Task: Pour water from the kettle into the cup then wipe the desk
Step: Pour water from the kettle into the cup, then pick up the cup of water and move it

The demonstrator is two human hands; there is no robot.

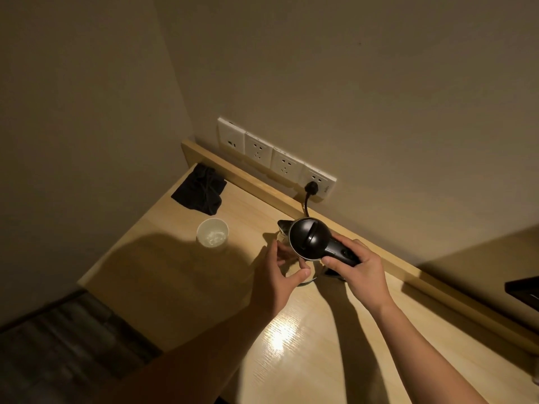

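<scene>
A steel kettle with a black lid [309, 239] stands on the light wooden desk [291, 339], its spout pointing left. My right hand [357, 268] is closed around the kettle's black handle. My left hand [277, 277] rests against the kettle's shiny side, with fingers curved on it. A white cup [212, 233] with water in it stands apart, to the left of the kettle. A dark cloth [201, 189] lies crumpled in the far left corner of the desk.
A row of white wall sockets [274, 158] sits above the desk's raised back edge, with a black plug [309, 188] and cord in the rightmost one. A dark object [523, 290] shows at the right edge. The floor lies at lower left.
</scene>
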